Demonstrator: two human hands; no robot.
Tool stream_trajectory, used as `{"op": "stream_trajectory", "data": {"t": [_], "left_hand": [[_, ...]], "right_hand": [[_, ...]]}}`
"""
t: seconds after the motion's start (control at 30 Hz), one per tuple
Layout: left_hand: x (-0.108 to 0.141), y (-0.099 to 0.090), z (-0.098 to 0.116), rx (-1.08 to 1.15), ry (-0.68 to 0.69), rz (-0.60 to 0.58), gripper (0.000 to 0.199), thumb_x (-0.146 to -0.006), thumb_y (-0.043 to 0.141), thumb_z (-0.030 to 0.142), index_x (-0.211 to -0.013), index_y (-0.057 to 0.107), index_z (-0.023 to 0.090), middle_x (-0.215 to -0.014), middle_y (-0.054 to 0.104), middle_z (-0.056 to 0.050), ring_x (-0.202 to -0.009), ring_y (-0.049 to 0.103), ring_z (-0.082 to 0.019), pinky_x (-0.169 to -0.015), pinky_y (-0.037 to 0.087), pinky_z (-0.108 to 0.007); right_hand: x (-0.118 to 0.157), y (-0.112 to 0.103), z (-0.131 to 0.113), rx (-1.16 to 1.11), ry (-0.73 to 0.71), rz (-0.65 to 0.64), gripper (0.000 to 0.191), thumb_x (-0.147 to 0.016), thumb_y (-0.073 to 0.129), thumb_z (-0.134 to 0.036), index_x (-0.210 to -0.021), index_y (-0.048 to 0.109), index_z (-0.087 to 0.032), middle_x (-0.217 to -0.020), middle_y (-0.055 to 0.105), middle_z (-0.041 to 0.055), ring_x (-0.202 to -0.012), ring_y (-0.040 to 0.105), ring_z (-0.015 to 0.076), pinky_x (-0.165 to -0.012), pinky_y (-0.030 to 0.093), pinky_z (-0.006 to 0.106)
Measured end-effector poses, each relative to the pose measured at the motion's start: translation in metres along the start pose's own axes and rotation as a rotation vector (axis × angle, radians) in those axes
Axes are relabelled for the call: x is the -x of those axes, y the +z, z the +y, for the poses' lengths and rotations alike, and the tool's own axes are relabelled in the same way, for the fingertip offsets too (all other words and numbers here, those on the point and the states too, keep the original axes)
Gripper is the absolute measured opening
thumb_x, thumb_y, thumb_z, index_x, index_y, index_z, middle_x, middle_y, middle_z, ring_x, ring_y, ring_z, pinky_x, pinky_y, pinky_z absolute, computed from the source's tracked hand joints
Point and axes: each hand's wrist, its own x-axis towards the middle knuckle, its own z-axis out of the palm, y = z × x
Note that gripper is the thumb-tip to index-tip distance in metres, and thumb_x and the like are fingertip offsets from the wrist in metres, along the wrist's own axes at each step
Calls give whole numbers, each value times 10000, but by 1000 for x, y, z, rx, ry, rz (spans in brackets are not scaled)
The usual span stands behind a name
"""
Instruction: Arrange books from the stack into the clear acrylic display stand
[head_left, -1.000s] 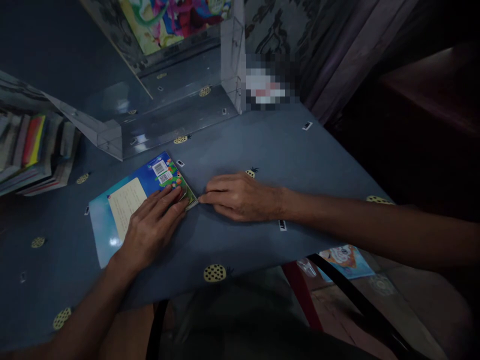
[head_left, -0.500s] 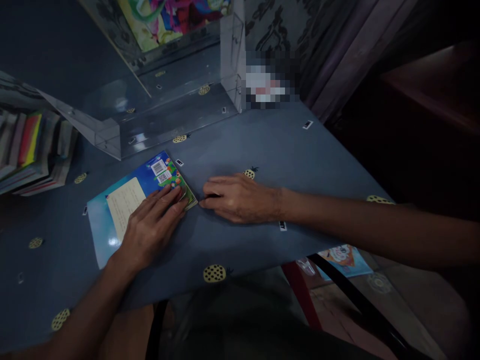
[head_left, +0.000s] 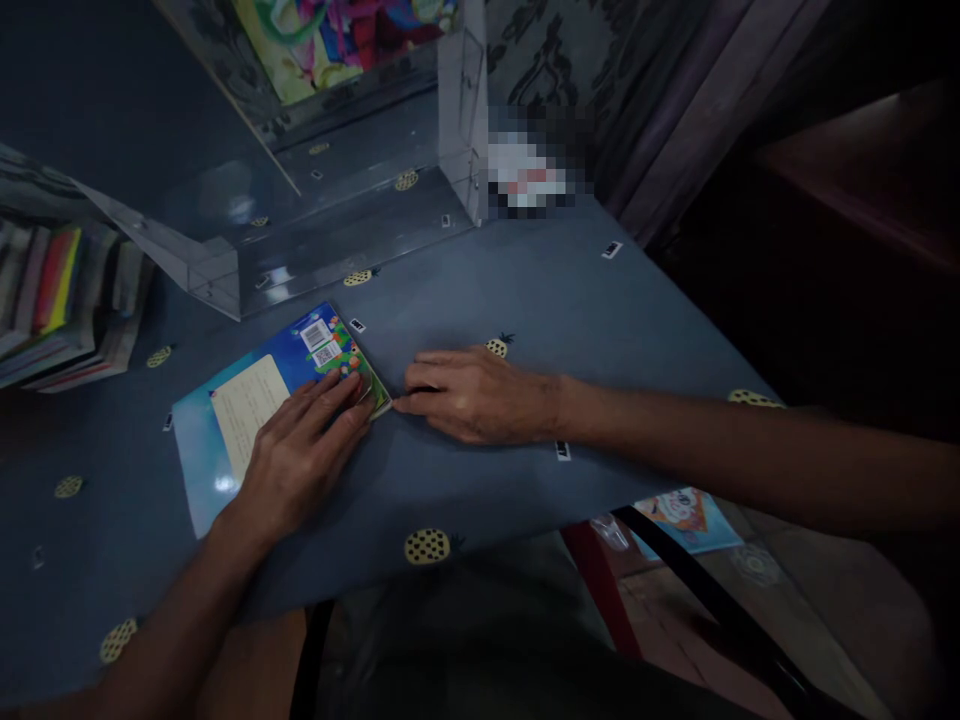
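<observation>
While the left hand (head_left: 304,455) lies flat on the blue book (head_left: 251,405), the right hand (head_left: 469,397), curled narrow, touches its corner.

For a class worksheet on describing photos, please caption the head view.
Left hand resting on a book, right hand at its corner, on a pineapple-patterned table.

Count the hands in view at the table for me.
2. The left hand rests on the blue book; the right hand is at the book's corner, though whether it touches is unclear. No other hands show.
</observation>
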Motion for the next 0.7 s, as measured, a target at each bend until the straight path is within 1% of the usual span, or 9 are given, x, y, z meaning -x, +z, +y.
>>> {"op": "stream_trajectory", "data": {"t": [0.17,0.3,0.4,0.57,0.7], "left_hand": [[-1,-2,0,9,-3,-13,299,-974,591,194,-1263,657,232,-1342,685,-91,-1256,642,-275,-1035,565,-469],[-2,-4,0,15,17,-20,308,-968,595,170,-1270,639,206,-1341,682,-105,-1266,636,-274,-1029,571,-463],[-3,-4,0,17,19,-16,289,-969,595,175,-1253,642,198,-1321,694,-108,-1248,648,-277,-1012,581,-467],[-4,-4,0,11,22,-7,268,-976,588,190,-1236,653,205,-1305,703,-104,-1225,664,-278,-992,594,-467],[-4,-4,1,15,14,-16,281,-982,578,200,-1252,652,222,-1301,707,-99,-1234,659,-277,-999,591,-470]], "right_hand": [[-1,-1,-1,26,6,-37,294,-1016,411,-138,-1056,702,-127,-953,638,88,-849,523,181,-583,342,290],[-1,0,-2,40,4,-47,278,-1017,429,-150,-1039,705,-125,-949,634,84,-850,519,182,-587,336,290],[-1,0,-2,32,9,-38,263,-1008,447,-141,-1040,708,-127,-950,636,82,-843,521,180,-604,356,291],[-1,0,1,-31,-2,0,252,-987,465,-110,-1066,704,-118,-959,645,85,-864,544,180,-685,427,296],[0,0,2,-60,-18,35,257,-982,471,-104,-1111,693,-107,-955,650,88,-855,561,179,-700,453,296]]}}
